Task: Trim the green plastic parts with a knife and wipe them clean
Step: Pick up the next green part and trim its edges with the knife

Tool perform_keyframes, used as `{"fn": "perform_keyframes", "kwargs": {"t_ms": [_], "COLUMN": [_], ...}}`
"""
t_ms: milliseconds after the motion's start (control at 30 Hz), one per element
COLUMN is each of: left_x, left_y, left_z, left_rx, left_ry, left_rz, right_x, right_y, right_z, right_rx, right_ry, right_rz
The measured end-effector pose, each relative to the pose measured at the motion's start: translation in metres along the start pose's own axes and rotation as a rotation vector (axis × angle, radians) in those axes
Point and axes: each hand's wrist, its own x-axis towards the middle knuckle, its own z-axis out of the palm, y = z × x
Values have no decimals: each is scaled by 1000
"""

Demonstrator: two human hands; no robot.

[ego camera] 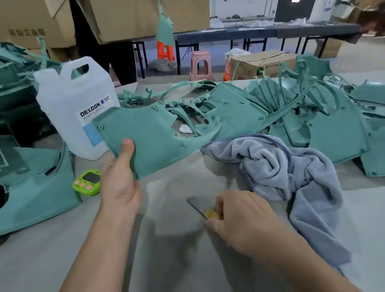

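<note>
My left hand [120, 180] grips a flat green plastic part [148, 135] by its lower left edge and holds it tilted above the table, thumb on its face. My right hand [242, 220] rests low on the grey table surface [57, 262], fingers closed around a yellow-handled knife [202, 206] whose grey blade points up and left. A crumpled grey-blue cloth [289, 174] lies just right of that hand. Many more green parts [324, 120] are heaped across the back and right of the table.
A white DEXCON jug [76, 104] stands behind the held part. A small green timer [87, 183] lies left of my left wrist. More green parts [33, 199] pile up at the left. Cardboard boxes [128, 11], stools and a dark table stand beyond.
</note>
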Motion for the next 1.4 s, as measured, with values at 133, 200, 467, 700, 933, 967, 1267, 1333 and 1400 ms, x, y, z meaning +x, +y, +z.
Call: {"fn": "perform_keyframes", "kwargs": {"t_ms": [133,200,467,700,933,967,1267,1333,1400], "left_x": [1,2,6,-2,-18,-19,-10,-18,-26], "left_y": [-2,-2,-7,-25,-7,-1,36,18,-4], "left_z": [-6,-10,-20,-4,6,8,-13,-14,-8], "left_rx": [-31,16,379,648,543,444,589,905,1212], "left_ry": [-120,-188,-232,-181,-191,-104,259,-3,-266], "left_rz": [-109,-146,-49,218,466,421,609,792,885], "right_x": [7,9,16,10,-1,-1,9,11,13], "right_y": [22,35,51,28,6,5,18,20,22], "right_z": [-8,-18,-32,-21,-20,-20,-14,-13,-12], "right_rx": [160,296,1252,1241,1109,1113,1105,1118,1149], "right_ry": [-81,-87,186,142,294,320,423,419,422], "right_rz": [-7,-16,94,-131,-251,-246,18,35,28]}}
